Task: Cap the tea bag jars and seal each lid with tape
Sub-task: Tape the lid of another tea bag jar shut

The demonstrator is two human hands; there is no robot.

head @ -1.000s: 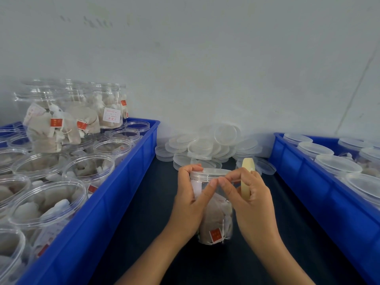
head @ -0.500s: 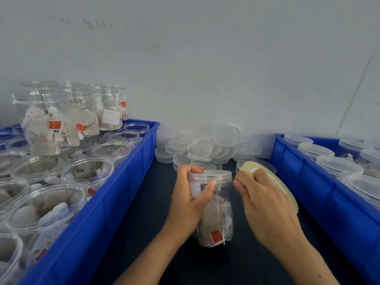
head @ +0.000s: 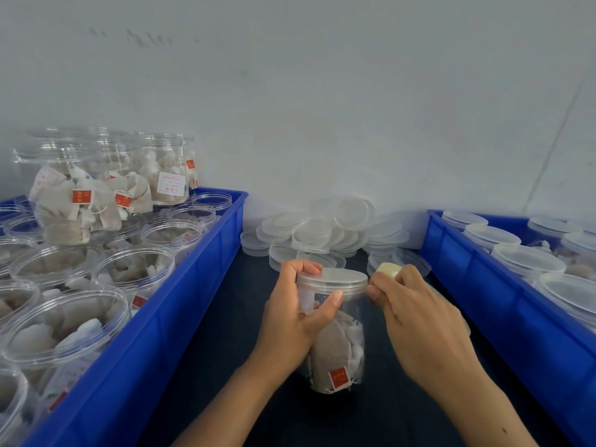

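Left hand (head: 292,321): grasps jar (head: 335,343) w/ thumb across front wall, fingers curled over lid (head: 333,276) rim.
Right hand (head: 419,321): pinches tape roll (head: 388,270) at lid's right edge, fingertips touching the lid/jar seam.
Step, judged: taping seam. Keep tape taut, bridging lid skirt & jar wall; left hand to turn jar steadily, press down as it goes.
Jar upright btwn both hands, lid on.
Beyond hands: loose lids (head: 325,230).
Left of left hand: blue bin (head: 193,285), uncapped jars.
Right of right hand: 2nd blue bin (head: 483,301), capped jars.
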